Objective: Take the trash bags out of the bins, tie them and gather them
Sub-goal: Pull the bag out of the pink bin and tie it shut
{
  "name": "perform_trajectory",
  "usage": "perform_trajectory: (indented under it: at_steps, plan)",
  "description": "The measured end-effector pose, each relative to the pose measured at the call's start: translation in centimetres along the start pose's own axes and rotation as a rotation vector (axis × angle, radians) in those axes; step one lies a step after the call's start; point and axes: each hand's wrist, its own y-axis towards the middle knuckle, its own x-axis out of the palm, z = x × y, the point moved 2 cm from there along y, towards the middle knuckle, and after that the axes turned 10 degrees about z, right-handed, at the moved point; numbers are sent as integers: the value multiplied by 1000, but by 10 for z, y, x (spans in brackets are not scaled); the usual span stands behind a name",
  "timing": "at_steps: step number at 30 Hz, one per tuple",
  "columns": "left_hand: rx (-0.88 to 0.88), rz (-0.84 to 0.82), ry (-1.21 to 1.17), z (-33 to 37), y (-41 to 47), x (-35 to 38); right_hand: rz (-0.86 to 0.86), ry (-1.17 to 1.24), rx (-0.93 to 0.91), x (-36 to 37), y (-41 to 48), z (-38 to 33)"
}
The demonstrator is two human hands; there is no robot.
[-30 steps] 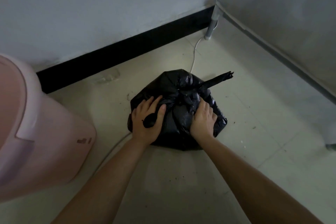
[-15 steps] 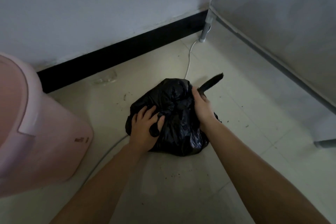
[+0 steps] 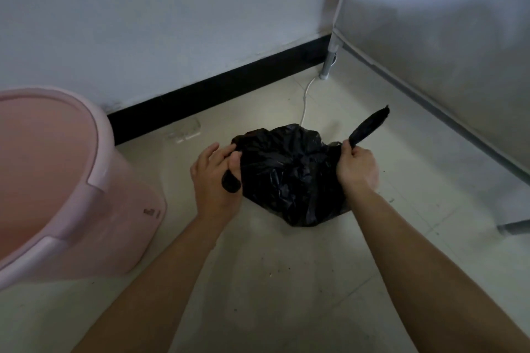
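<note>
trash bag point(image 3: 289, 172) between both grips (floor)

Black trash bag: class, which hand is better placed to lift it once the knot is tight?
Probably the right hand: it fists the bag's longer tail; the left hand pinches only a short end.

I count one black trash bag point(image 3: 289, 172) on the floor, with two twisted ends, one in each of my two hands: left point(image 3: 213, 178), right point(image 3: 357, 169). One pink bin point(image 3: 94, 209) stands at the near left. One white cable point(image 3: 305, 103) and one metal leg point(image 3: 329, 60) lie far right.
</note>
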Motion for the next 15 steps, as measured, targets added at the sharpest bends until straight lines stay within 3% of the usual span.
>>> perform_trajectory:
  at_steps: [3,4,8,11,15]
  plan:
    - [140,-84,92,-2,5,-8,71,-76,-67,-13,11,0]
    - [90,-109,64,0,8,-10,108,-85,-138,-16,10,-2]
    - [-455,-221,-350,8,13,-22,94,61,-465,-25,0,-5]
    - [-566,-350,-476,27,16,-30,-30,299,-375,-29,-7,-15]
    - [-697,-360,-739,57,26,-35,-171,461,-343,-27,-32,-50]
